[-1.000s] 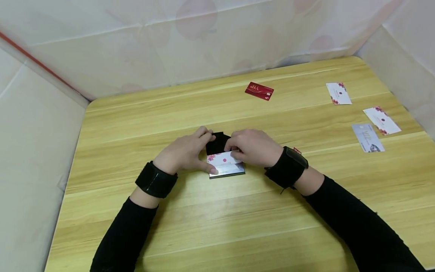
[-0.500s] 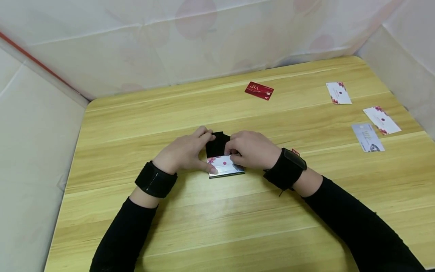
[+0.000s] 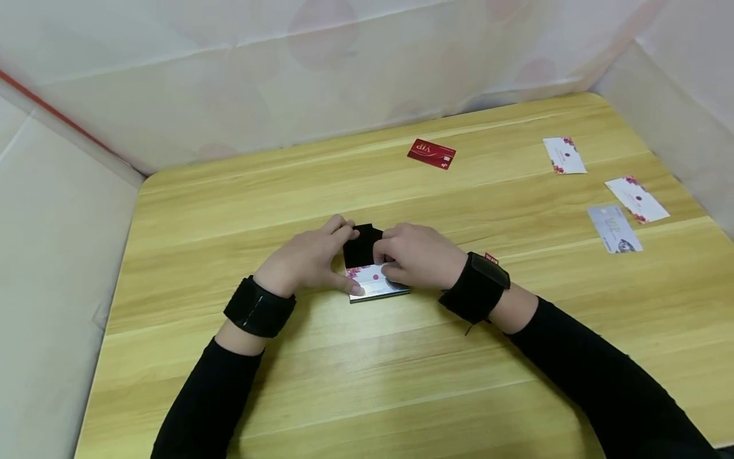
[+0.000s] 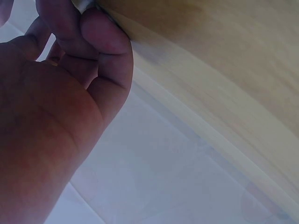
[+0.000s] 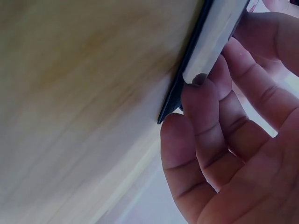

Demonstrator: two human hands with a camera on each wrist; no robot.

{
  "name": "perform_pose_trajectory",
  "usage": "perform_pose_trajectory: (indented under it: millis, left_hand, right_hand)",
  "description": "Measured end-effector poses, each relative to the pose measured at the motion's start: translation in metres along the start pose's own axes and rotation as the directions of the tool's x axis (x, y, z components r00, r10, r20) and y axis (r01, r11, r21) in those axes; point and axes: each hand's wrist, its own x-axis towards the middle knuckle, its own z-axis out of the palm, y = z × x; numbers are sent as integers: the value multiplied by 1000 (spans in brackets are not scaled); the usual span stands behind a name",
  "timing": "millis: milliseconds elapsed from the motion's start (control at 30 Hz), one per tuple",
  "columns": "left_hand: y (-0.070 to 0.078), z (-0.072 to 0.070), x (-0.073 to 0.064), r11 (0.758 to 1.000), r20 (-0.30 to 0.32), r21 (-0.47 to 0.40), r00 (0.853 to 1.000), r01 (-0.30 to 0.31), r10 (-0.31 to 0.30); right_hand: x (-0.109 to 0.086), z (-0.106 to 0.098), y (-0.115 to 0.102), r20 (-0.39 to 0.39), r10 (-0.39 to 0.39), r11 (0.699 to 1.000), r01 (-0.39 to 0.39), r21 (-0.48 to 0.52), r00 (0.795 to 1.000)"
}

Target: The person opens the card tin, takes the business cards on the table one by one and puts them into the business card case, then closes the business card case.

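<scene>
- Gripping the left side of a black card holder (image 3: 358, 250), the left hand (image 3: 306, 258) has its fingers bent over the holder's far-left corner and its thumb on the near-left one.
- The right hand (image 3: 421, 256) is curled, pinching the right part of a pink-flowered card (image 3: 362, 274) between thumb and fingers.
- That card lies on the holder's near half, above a silvery strip (image 3: 378, 288) along the near edge; the far half shows bare black.
- The holder lies flat near the middle of the worktop (image 3: 321, 382), well apart from its left, right and far edges.
- Near the worktop's far edge, right of its middle, lies a red VIP card (image 3: 431, 154).
- Toward the far-right corner lies a white card (image 3: 564, 155).
- Near the right edge, a second white card (image 3: 638, 199) lies just beside a silver VIP card (image 3: 615, 228).
</scene>
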Motion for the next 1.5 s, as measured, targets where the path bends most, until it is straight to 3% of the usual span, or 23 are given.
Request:
perform_pose_trajectory:
  millis: [167, 333, 500, 600, 667, 733, 900, 967, 1000, 1067, 1167, 1233, 1367, 1500]
  left_hand:
    - [-4, 2, 0, 1000, -10, 4, 1000, -11, 11]
    - [-6, 3, 0, 1000, -8, 3, 1000, -8, 8]
    - [-9, 4, -6, 1000, -10, -2, 1000, 20, -20]
    - [-10, 4, -11, 999, -16, -8, 999, 33, -33]
    - [-11, 4, -13, 999, -22, -11, 999, 33, -33]
    - [-11, 4, -13, 999, -29, -16, 999, 29, -30]
    - [-10, 3, -11, 1000, -37, -19, 999, 24, -24]
    - [-10, 3, -9, 1000, -34, -17, 999, 26, -26]
    - [-10, 2, -9, 1000, -33, -16, 999, 27, -28]
    - [-10, 2, -7, 999, -31, -17, 999, 29, -29]
    - [-10, 2, -4, 999, -25, -21, 999, 34, -34]
    - [-10, 1, -3, 999, -23, -20, 999, 38, -38]
    - [-11, 0, -1, 999, -22, -9, 999, 39, -39]
    - [-10, 1, 0, 999, -15, 1, 999, 40, -40]
  right_hand:
    - [-2, -1, 2, -21, 9, 1000, -8, 18, 1000]
    - [-16, -10, 17, -110, 46, 998, -42, 36, 993]
    - [-46, -23, 57, -169, 155, 987, -159, -8, 973]
    - [-76, -32, 89, -165, 265, 960, -276, -48, 950]
    - [-100, -40, 109, -161, 349, 928, -364, -75, 923]
    - [-125, -49, 128, -147, 453, 879, -468, -93, 880]
    - [-175, -68, 163, -25, 682, 722, -679, -137, 731]
    - [-185, -69, 170, 23, 718, 690, -707, -155, 696]
    - [-187, -68, 171, 35, 721, 688, -709, -156, 692]
    - [-183, -64, 171, 14, 697, 711, -689, -138, 717]
    - [-164, -55, 161, -54, 625, 772, -627, -109, 779]
    - [-144, -48, 149, -103, 566, 813, -575, -94, 818]
    - [-96, -39, 119, -148, 458, 878, -472, -82, 877]
    - [-50, -32, 95, -135, 369, 926, -377, -37, 920]
